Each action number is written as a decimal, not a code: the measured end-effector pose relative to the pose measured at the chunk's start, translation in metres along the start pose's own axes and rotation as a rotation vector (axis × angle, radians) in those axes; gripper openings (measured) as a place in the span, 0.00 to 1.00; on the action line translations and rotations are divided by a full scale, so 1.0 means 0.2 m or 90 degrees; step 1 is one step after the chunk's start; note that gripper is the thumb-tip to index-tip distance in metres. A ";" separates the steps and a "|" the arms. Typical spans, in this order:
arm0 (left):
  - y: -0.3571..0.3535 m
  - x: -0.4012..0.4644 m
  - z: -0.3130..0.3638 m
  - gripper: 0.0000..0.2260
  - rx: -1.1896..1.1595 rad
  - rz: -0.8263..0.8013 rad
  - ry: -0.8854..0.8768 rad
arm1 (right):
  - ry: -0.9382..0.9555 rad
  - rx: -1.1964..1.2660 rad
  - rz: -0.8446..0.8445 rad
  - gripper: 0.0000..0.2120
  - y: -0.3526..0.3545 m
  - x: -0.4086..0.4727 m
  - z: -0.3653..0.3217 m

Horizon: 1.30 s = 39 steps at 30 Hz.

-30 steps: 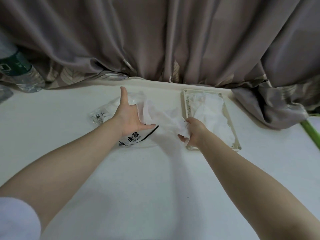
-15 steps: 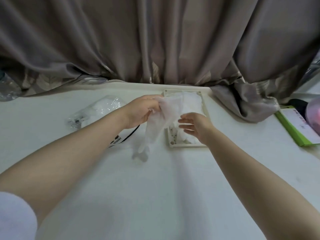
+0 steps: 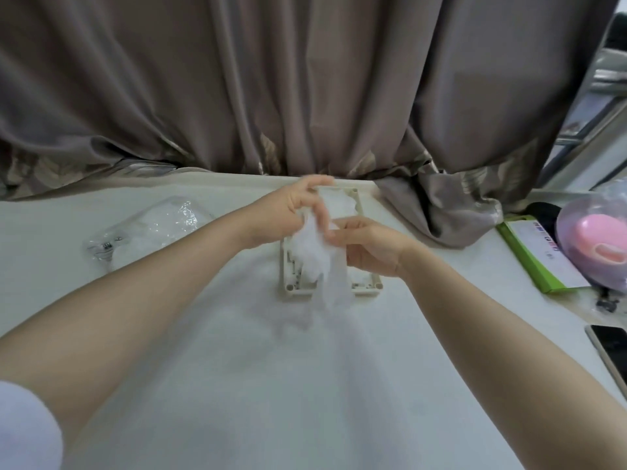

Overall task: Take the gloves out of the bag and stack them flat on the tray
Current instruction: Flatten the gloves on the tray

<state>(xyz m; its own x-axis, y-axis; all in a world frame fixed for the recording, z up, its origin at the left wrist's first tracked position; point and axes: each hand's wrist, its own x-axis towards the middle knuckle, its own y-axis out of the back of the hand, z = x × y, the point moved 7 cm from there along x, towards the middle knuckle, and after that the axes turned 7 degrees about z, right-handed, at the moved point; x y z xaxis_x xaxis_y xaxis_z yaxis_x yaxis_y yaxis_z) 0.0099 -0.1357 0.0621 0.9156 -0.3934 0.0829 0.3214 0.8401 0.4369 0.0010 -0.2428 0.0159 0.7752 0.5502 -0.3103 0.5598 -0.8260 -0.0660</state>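
Head view is the only view, and it looks down on a white table with a grey curtain behind it. Near the centre, toward 12 o'clock, both hands meet over the tray. The left hand has its thumb and fingers closed on the upper end of a thin white glove, and the right hand pinches the same glove from the side with its fingertips, the other fingers being loosely curled. The glove hangs down, wrinkled, and its lower end passes over the near rim of the tray toward 6 o'clock; it is not lying flat yet. Inside the tray, at the far end, some white gloves already placed can be seen, but I cannot count them. At about 10 o'clock lies the clear plastic bag, and it seems to have white material inside, so I judge that more gloves are left. The task looks partly done: this glove must be spread and laid on the stack. At 3 o'clock are a green box, a pink object and a phone.
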 end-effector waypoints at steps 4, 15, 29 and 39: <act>-0.10 0.02 -0.25 0.20 -0.325 0.104 0.290 | 0.049 0.019 0.115 0.05 0.16 0.01 0.01; -0.26 0.05 -0.51 0.03 -0.359 0.282 0.376 | -0.051 -0.107 0.240 0.05 0.35 0.18 0.24; -0.18 0.55 -0.72 0.15 -0.177 0.194 0.232 | -0.120 0.084 0.298 0.19 0.64 0.63 0.30; -0.14 0.66 -0.91 0.33 -0.025 0.117 0.251 | -0.174 -0.001 0.179 0.16 0.75 0.70 0.39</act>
<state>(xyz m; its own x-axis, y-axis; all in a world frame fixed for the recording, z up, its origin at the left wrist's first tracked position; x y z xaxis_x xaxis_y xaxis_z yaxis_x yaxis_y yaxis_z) 0.1655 -0.1432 -0.1025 0.9783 -0.0696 -0.1950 0.1460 0.8997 0.4114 0.1719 -0.2988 -0.1109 0.7923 0.2489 -0.5570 0.3365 -0.9399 0.0585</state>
